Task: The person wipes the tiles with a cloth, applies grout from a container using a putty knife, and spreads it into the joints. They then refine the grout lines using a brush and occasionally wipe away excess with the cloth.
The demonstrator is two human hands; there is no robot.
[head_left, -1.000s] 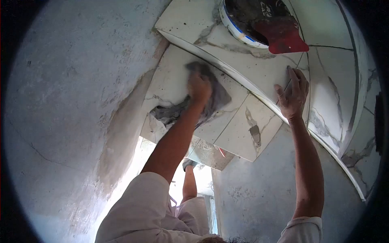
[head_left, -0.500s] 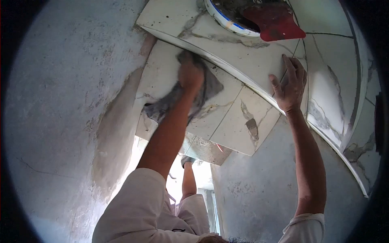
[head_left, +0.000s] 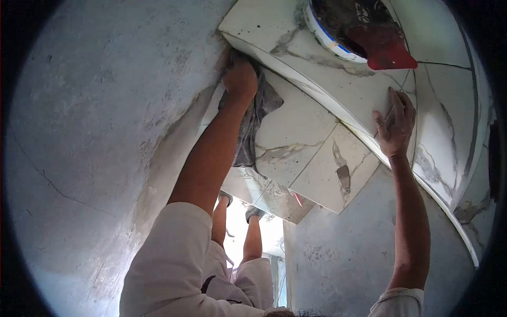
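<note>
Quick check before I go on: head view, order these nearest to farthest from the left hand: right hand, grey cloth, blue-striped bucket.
From the left hand:
1. Grey cloth: touching it.
2. Blue-striped bucket: to its right, on the upper tiles.
3. Right hand: farthest right.

I cannot see the fingertips of my left hand, which sink into the grey cloth; my forearm hides part of it too. The top edge cuts off the bucket, and the pale marks within are too small for me to read. A small red sliver and a dark shape fading into the black border defeat me. My right sleeve runs out of view.
</note>
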